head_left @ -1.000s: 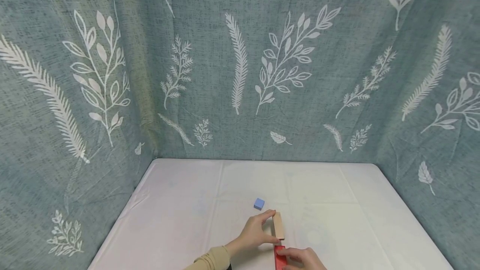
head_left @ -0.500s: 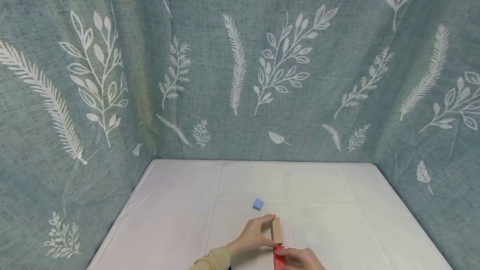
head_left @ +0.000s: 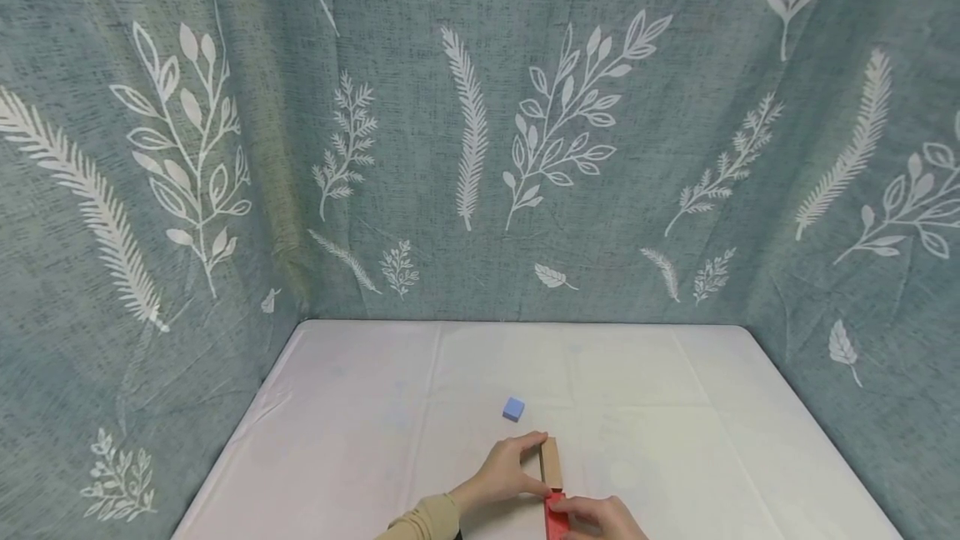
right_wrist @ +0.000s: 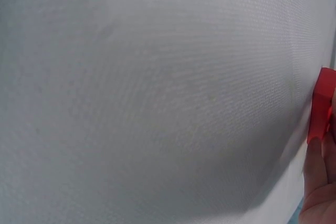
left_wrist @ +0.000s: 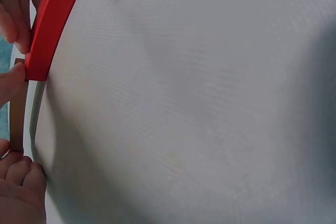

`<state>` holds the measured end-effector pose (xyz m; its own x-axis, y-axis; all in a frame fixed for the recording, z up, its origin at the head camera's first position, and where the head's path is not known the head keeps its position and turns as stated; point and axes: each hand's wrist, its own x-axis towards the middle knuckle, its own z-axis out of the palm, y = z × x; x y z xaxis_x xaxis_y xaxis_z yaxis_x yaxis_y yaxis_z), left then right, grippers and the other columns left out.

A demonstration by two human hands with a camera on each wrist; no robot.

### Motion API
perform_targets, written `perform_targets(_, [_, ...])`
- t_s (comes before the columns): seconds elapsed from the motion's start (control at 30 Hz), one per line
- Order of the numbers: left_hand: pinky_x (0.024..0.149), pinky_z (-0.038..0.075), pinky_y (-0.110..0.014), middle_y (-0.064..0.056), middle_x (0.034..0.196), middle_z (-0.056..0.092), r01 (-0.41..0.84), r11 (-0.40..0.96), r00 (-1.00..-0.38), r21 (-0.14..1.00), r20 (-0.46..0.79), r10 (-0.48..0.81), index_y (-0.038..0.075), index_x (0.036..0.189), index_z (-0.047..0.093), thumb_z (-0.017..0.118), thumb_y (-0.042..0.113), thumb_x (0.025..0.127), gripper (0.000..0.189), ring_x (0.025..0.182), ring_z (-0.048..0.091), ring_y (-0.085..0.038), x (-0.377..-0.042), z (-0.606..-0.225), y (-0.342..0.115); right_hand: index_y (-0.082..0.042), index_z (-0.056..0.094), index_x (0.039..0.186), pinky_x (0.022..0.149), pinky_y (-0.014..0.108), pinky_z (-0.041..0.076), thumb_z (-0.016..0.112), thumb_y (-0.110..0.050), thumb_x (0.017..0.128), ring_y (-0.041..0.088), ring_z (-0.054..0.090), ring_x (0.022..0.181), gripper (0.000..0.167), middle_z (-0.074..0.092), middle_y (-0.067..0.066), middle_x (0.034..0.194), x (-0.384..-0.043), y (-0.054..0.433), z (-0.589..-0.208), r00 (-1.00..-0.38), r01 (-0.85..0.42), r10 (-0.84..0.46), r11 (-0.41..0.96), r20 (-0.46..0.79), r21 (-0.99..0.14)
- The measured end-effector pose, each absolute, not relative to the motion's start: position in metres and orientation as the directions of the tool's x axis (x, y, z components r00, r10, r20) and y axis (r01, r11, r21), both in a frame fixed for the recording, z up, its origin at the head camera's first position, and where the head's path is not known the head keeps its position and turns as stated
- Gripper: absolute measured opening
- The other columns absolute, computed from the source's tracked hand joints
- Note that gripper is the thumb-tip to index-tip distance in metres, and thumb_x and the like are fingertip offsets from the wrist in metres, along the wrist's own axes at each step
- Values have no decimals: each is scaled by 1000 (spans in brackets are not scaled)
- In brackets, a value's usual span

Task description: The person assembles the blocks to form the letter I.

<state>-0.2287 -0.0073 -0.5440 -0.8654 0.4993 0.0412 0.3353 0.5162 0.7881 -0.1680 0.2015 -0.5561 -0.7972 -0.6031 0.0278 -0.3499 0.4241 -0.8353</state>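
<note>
In the head view my left hand (head_left: 504, 472) grips a plain wooden block (head_left: 551, 465) lengthwise, fingertips at its far end and thumb at its near end. Just in front of that near end is a long red block (head_left: 554, 513), lined up with the wooden one. My right hand (head_left: 603, 517) pinches the red block from the right side. The left wrist view shows the red block (left_wrist: 51, 30) end to end with the wooden block (left_wrist: 18, 121), the left thumb at the joint. Only part of the red block (right_wrist: 321, 103) enters the right wrist view.
A small blue cube (head_left: 513, 409) lies on the white-covered table (head_left: 360, 407), beyond the left hand's fingertips. Blue-green curtains (head_left: 420, 148) with white leaf prints hang behind the table and along both sides.
My left hand has drawn the wooden block toward me, closing the gap to the red block's far end. The right hand has stayed nearly still, and the view has shifted slightly.
</note>
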Motion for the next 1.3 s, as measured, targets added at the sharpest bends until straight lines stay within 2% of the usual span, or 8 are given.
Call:
perform_targets(0.3, [106,46,-36,-16,133,58,327,532,-861,781,15,508,1,128,56,85,17,67,70,125,53,-31,-231,-546,-8,-3,65,119,85,27,59,66,-25,89,-5,55,110,37,67,17,117,-168,201,-560,-792,-379,-607,414,59,-827])
perform_targets(0.5, [107,46,-37,-15,132,58,316,531,-854,787,-8,520,1,127,57,85,18,68,68,125,53,-31,-232,-544,-9,-2,65,119,86,41,58,65,-24,89,-7,56,108,37,67,16,117,-168,201,-558,-799,-338,-600,426,17,-839])
perform_targets(0.77, [107,45,-36,-14,133,58,322,546,-842,773,-30,539,3,128,56,84,19,69,67,126,52,-29,-234,-546,-8,-1,64,118,87,46,56,66,-23,89,-8,57,104,37,67,15,116,-167,199,-555,-817,-283,-574,465,-43,-839])
perform_targets(0.93, [108,45,-36,-13,133,58,316,541,-839,779,-37,543,3,128,56,84,18,69,67,127,52,-28,-235,-545,-8,0,64,118,86,46,57,66,-22,88,-7,57,105,37,67,17,116,-168,200,-555,-816,-291,-577,469,-40,-834])
perform_targets(1.03, [108,44,-35,-12,133,58,321,538,-836,780,-34,548,2,128,56,84,18,69,67,127,52,-28,-234,-545,-8,-1,65,118,86,40,58,67,-23,88,-6,57,106,38,67,17,116,-168,200,-556,-811,-310,-585,456,-18,-834])
perform_targets(1.2, [108,44,-33,-11,133,58,330,534,-833,778,-26,553,3,127,56,84,18,69,66,127,52,-26,-234,-545,-9,-1,65,118,85,18,56,66,-24,88,-5,56,108,38,67,18,116,-167,201,-557,-798,-368,-601,422,48,-829])
perform_targets(1.3, [108,44,-33,-10,133,59,329,532,-830,780,-29,557,4,127,57,84,18,69,65,127,52,-26,-234,-544,-9,-2,65,118,85,15,54,66,-23,88,-7,56,108,37,67,18,116,-167,201,-557,-802,-359,-596,421,44,-833])
